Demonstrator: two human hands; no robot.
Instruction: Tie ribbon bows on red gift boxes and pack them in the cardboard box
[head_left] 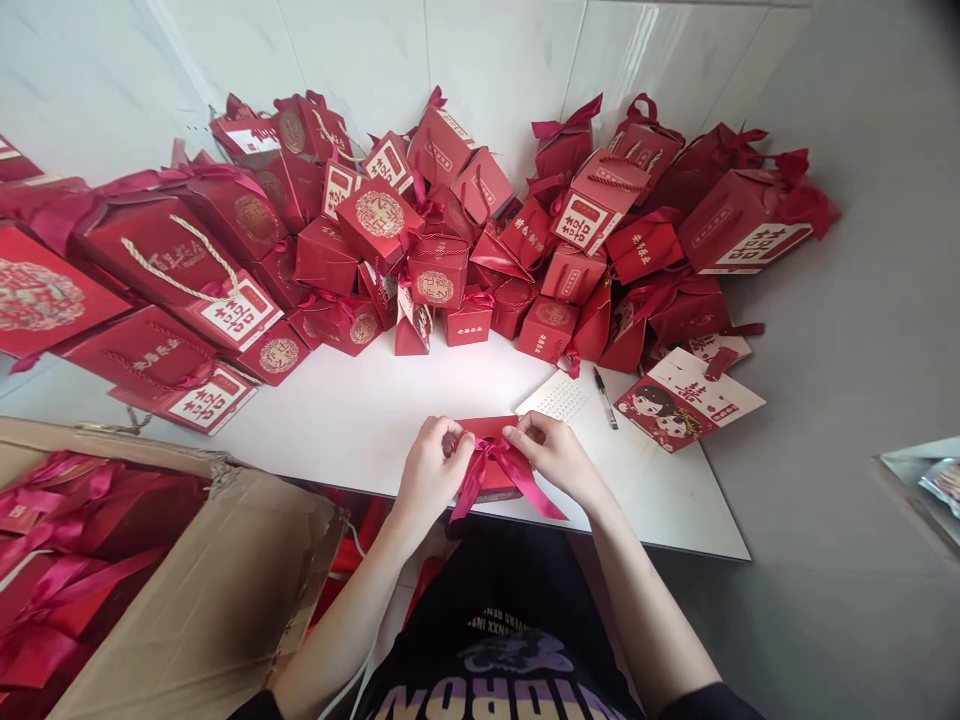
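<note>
A small red box rests at the near edge of the white table, with a shiny crimson ribbon tied in a bow on it. On the left side of the bow, my left hand pinches a ribbon loop between thumb and fingers. The opposite loop is pinched by my right hand. Both ribbon tails hang down over the front of the box, one slanting left and one slanting right. The fingers partly cover the top of the box.
Many red gift boxes are piled along the wall. On the white table lie a written sheet, a black pen and a printed card bag. An open cardboard carton with ribboned boxes stands at the lower left.
</note>
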